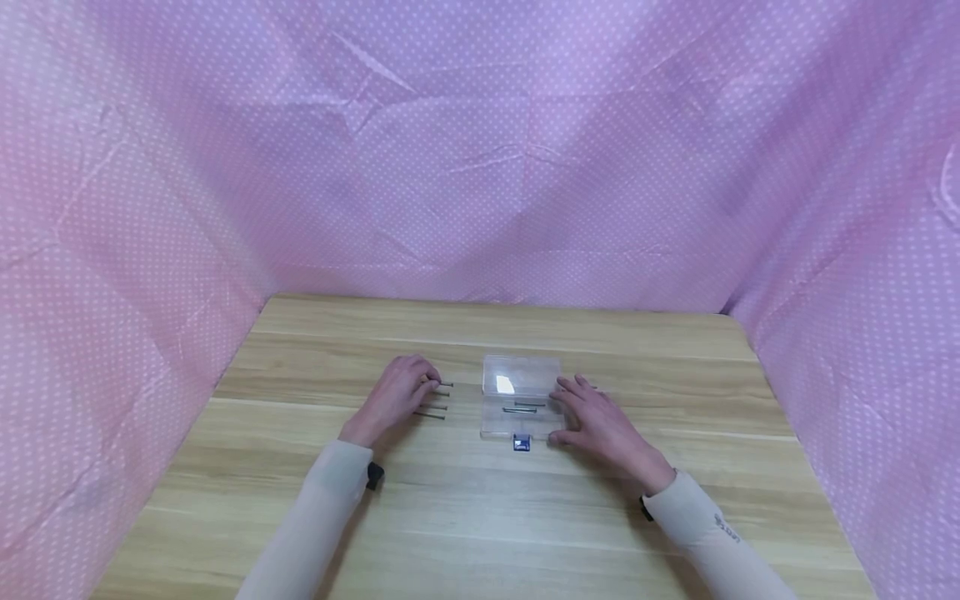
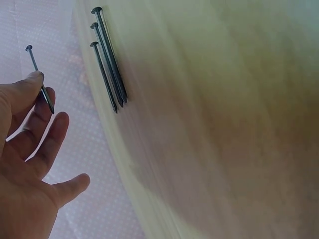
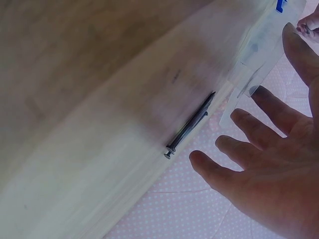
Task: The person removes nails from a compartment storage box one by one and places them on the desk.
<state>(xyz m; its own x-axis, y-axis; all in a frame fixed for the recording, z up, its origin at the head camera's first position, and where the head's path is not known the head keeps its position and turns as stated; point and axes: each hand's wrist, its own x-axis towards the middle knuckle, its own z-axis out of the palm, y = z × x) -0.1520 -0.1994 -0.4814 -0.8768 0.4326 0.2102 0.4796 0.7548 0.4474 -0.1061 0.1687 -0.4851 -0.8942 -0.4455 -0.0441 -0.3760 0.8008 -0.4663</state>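
Note:
Between thumb and fingertips, my left hand (image 1: 397,392) pinches a steel nail (image 2: 33,59), raised off the table in the left wrist view. Three more nails (image 2: 108,64) lie side by side on the wood near that hand. A clear plastic box (image 1: 491,423) stands to the right with its lid (image 1: 532,371) folded back. Several nails (image 1: 520,409) lie in its tray, and a blue label (image 1: 522,442) sits at its front edge. My right hand (image 1: 600,421) has its fingers spread at the box's right side, touching it. Beyond the right hand, a small group of nails (image 3: 189,127) lies on the table.
The wooden table (image 1: 480,533) has its far edge close to a pink polka-dot cloth (image 1: 480,208) that hangs at the back and both sides. Both forearms reach in from the near side.

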